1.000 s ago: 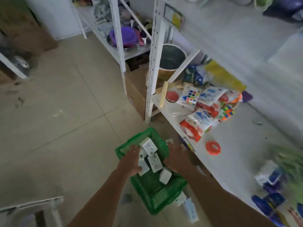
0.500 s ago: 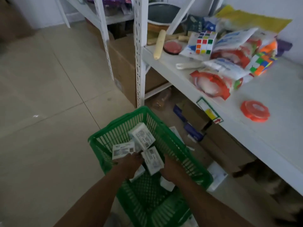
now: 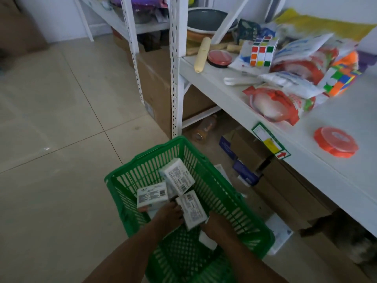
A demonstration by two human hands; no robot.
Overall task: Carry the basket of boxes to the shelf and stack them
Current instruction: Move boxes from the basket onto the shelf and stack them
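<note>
One green basket (image 3: 222, 203), at least four white boxes (image 3: 177, 178), two puzzle cubes (image 3: 262, 53), one orange disc (image 3: 335, 141)

White shelf (image 3: 336, 113) with cream roller (image 3: 202, 55), puzzle cube (image 3: 262, 51), red-and-white packets (image 3: 273, 103), orange disc (image 3: 335, 141)

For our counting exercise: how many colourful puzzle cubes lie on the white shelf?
2. One puzzle cube stands beside the red round lid; the other lies farther right among the packets. More may hide beneath them.
</note>
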